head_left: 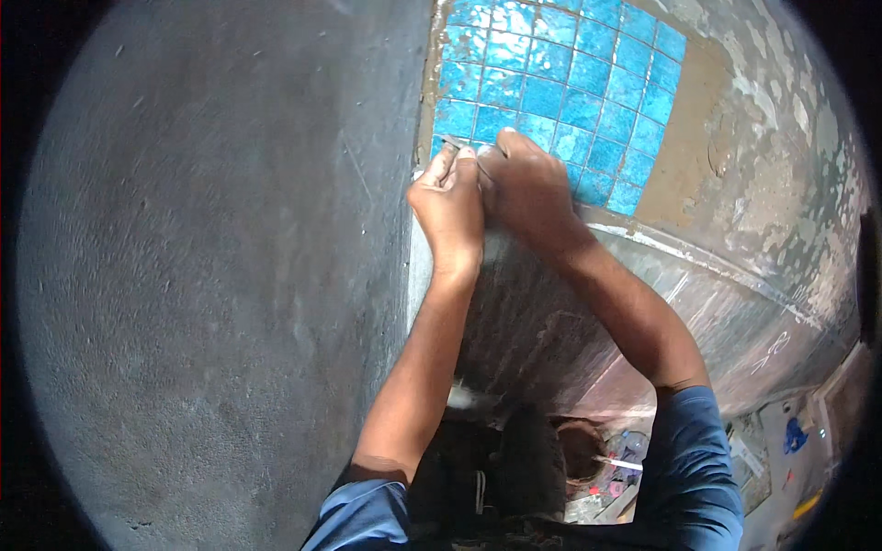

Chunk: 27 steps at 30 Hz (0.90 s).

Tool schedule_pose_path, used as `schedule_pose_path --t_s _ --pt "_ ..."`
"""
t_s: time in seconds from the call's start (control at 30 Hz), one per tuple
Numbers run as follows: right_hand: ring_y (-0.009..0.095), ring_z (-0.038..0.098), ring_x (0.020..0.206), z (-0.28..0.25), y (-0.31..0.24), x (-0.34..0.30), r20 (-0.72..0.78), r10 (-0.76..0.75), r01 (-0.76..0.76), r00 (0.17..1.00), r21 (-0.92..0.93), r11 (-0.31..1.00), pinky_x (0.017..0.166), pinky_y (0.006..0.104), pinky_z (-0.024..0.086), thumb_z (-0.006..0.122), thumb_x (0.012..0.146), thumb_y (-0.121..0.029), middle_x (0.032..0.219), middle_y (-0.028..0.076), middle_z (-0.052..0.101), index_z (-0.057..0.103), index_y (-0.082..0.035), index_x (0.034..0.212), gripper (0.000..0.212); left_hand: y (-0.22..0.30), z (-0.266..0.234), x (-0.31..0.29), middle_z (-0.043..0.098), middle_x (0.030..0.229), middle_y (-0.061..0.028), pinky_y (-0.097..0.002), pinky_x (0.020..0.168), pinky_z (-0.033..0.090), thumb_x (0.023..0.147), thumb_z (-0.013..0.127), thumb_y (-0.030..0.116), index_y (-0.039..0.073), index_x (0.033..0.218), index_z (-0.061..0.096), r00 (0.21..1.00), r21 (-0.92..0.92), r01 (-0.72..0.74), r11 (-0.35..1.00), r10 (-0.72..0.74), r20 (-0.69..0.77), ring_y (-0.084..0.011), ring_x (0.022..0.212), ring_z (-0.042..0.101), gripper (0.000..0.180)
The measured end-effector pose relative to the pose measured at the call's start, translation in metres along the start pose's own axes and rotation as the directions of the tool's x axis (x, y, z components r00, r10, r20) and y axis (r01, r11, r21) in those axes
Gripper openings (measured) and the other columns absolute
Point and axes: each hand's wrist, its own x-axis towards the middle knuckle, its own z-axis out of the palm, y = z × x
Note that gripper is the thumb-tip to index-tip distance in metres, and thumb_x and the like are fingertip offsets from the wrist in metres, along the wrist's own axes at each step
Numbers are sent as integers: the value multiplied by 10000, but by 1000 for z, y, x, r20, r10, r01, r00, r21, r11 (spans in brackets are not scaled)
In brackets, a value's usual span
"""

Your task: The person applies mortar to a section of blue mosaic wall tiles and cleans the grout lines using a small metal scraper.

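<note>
- Left hand (450, 207) and right hand (525, 184) were pressed side by side at the lower left corner of a sheet of small blue mosaic tiles (560, 87) set on a wall.
- Left-hand fingers were pinched on a thin metal tool (457, 143), its tip lying on the lowest tile row. Right-hand fingers were curled and pressed against the tiles beside it; whether they also gripped the tool could not be told.
- Judged step: working the corner tiles or their joints along the sheet's left edge. The next move likely calls for small, steady strokes with the tool kept flat.
- Edges: brown mortar (684, 138) bordered the sheet on its left and right; just left ran the corner with a rough grey plastered wall (211, 275).
- A pale ledge (698, 257) ran below the tiles. Open room lay up and right over the tiles; cluttered floor (781, 450) was well below.
</note>
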Motion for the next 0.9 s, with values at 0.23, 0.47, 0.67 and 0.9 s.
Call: schedule_pose_path --t_s 0.23,0.47,0.67,0.9 --pt "371 716 754 -41 -6 -58 -4 159 -157 987 122 980 651 528 566 755 850 -304 870 143 663 731 -97 917 219 17 -15 -61 741 963 -87 -339 823 576 1102 613 313 -41 1170 743 991 124 68 990 -81 109 -153 868 702 383" --pt "364 731 964 -136 -18 -301 147 818 -767 556 470 437 821 459 585 691 859 -60 1003 179 765 723 -6 986 142 -105 -149 -179 767 1086 -203 -408 863 605 1109 590 335 -66 1234 715 791 704 373 605 -603 100 -285 1014 754 438" --pt "159 718 932 -219 -103 -627 193 898 -818 -396 371 -440 912 332 557 690 985 -136 966 70 772 768 -13 1046 159 -185 -270 -289 772 1058 -178 -429 878 583 1041 728 334 -30 1239 751 398 922 384 52 -910 -114 -265 962 723 415" --pt "164 576 639 -230 -235 -775 331 486 -254 -809 548 -797 600 337 454 576 1074 -336 737 42 613 634 -108 827 340 -201 -305 -275 789 1036 -142 -406 885 580 1042 731 345 -39 1153 778 576 997 65 31 -817 -12 -231 983 729 402"
